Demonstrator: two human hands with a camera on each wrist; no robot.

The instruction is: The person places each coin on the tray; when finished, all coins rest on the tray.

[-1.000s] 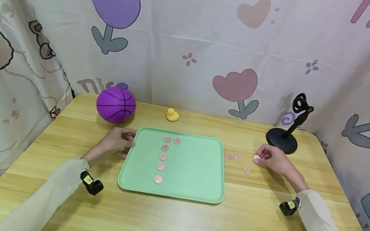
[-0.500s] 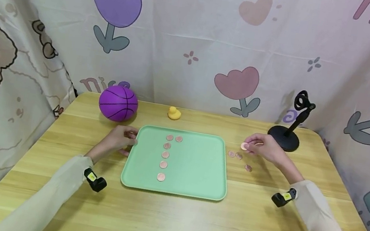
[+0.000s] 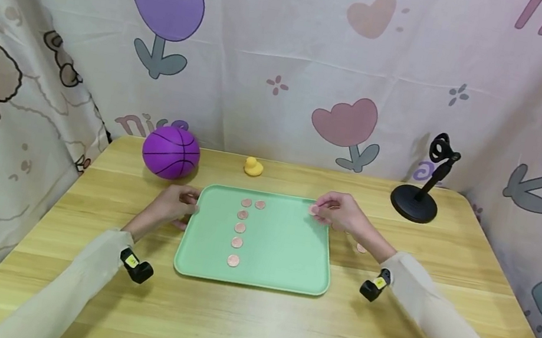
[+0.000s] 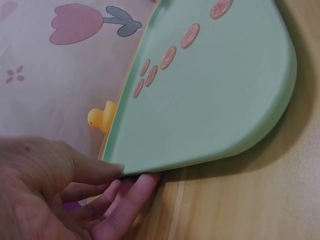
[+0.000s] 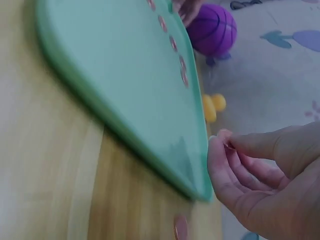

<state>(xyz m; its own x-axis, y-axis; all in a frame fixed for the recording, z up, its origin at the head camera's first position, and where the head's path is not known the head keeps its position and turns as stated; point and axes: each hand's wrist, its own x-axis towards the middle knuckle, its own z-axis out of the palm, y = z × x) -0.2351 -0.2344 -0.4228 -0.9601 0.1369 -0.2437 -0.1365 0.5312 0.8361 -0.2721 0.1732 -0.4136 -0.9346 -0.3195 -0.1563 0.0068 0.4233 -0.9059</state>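
Comparing with the picture from one second before, I saw that the right hand (image 3: pixel 341 213) had lifted one coin (image 3: pixel 314 209) from the table (image 3: pixel 245 320) and carried it leftward, so it was now over the upper right corner of the green tray (image 3: pixel 283 255). The coin was pinched between thumb and fingertips (the right wrist view shows the pinch, but hardly the coin itself). The left hand (image 3: pixel 173 207) had not moved; its curled fingers held the tray's left edge, at centre left of the frame. Six coins lay already on the tray, five in a column (image 3: pixel 239 228). I judged this one was about to join them, while a few waited on the table.
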